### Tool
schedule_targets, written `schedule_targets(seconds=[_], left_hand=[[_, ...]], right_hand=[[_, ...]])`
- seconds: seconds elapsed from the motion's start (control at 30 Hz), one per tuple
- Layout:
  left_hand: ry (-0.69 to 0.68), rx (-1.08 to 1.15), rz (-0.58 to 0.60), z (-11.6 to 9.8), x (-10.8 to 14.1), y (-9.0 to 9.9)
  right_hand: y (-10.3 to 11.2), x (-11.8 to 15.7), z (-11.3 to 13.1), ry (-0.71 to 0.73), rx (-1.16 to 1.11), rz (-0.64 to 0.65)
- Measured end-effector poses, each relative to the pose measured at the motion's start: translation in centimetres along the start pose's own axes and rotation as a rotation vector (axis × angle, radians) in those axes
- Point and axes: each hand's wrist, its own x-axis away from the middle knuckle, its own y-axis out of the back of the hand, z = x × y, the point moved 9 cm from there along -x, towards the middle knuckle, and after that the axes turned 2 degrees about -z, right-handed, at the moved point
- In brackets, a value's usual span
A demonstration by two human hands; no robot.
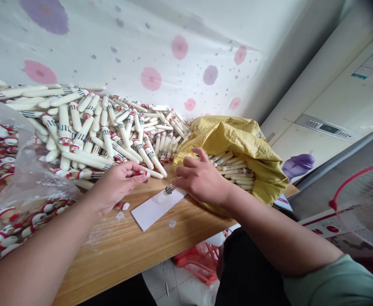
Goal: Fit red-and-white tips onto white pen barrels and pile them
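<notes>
My left hand (119, 185) pinches a small red-and-white figure topper (144, 173) between thumb and fingers. To its right, my right hand (201, 178) is closed on a white multicolour pen (168, 190), whose striped end shows past the thumb over a white strip (156, 209). Most of that pen is hidden or blurred. Behind both hands lies a large heap of white multicolour pens (106, 142). A loose red-and-white topper (123, 206) rests on the wooden table (119, 259) below my left wrist.
A clear plastic bag (30, 148) of figure toppers lies at left. The yellow woven sack (237, 131) at right holds more pens. A flowered sheet (119, 55) hangs behind. Beyond the table stand a red-rimmed fan (361, 178) and a red plastic stool or basket (197, 261).
</notes>
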Motion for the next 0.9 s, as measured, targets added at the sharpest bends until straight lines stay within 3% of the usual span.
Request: schedule_targets(seconds=[0.47, 0.57, 0.7, 0.8, 0.9], left_hand=[[-0.016, -0.096, 0.045, 0.1, 0.1, -0.8], [-0.008, -0.037, 0.06, 0.3, 0.0, -0.8], [-0.021, 0.113, 0.076, -0.2, 0.3, -1.1], [-0.003, 0.269, 0.118, -0.3, 0.8, -1.8], [0.024, 0.381, 0.164, -0.3, 1.1, -2.5]], right_hand=[[-1.5, -0.2, -0.4, -0.046, -0.104, 0.046], [-1.0, 0.8, -2.6, -0.154, -0.212, -0.002], [-0.5, 2.6, -5.5, -0.323, -0.577, -0.1], [-0.7, 3.3, -6.1, -0.383, -0.775, -0.151], [-0.7, 3.3, -5.7, -0.392, -0.764, -0.177]])
